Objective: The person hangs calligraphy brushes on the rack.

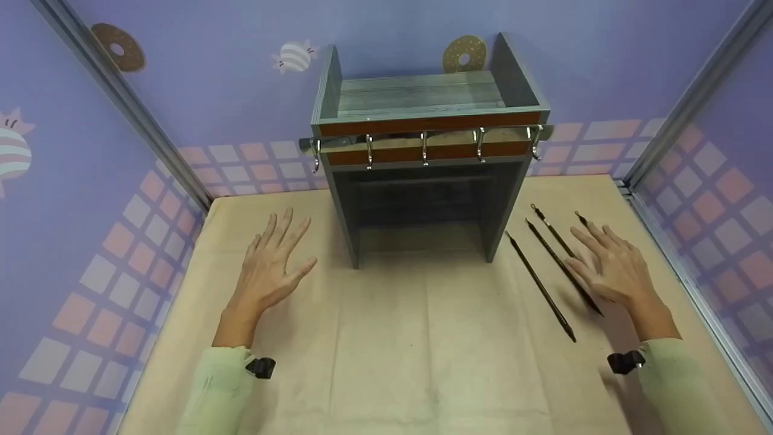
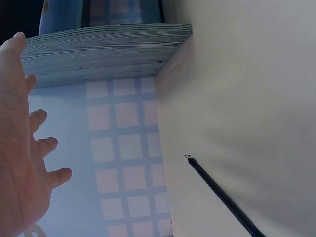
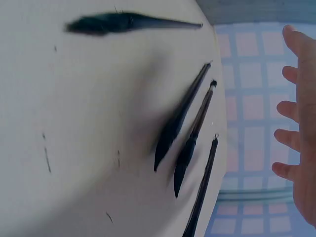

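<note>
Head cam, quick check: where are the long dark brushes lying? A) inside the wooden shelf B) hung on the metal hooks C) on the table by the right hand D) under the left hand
C: the brushes lie flat on the table beside and under the right hand, clear of the hooks.

Under our right hand (image 1: 610, 269), two brushes (image 1: 558, 238) are partly hidden; in the left wrist view a brush (image 2: 222, 195) runs off the edge.
</note>
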